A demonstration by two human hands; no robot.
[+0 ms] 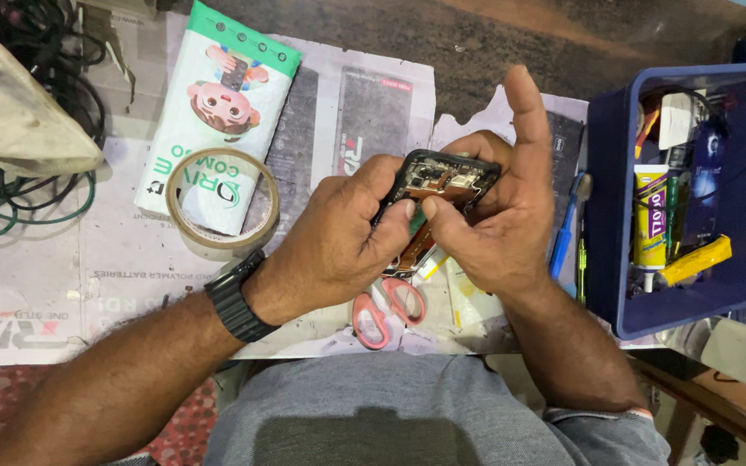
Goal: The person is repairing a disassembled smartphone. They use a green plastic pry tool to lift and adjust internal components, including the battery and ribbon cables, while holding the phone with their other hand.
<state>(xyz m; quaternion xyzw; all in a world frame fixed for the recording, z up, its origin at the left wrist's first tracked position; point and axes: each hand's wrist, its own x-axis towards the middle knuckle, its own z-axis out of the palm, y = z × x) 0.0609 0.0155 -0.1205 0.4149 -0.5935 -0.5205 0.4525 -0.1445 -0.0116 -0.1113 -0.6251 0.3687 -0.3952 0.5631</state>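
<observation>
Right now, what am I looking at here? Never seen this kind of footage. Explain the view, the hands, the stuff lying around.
There is no machine: one camera on a person's head looks down at their own bare hands. The left hand, with a black wristwatch, and the right hand together hold an opened smartphone, its insides exposed. The thumbs meet at its lower edge. Below lie pink-handled scissors. On the paper-covered table sit a roll of tape on a white-and-green packet, tangled cables at left, and a blue box of tubes and tools at right.
</observation>
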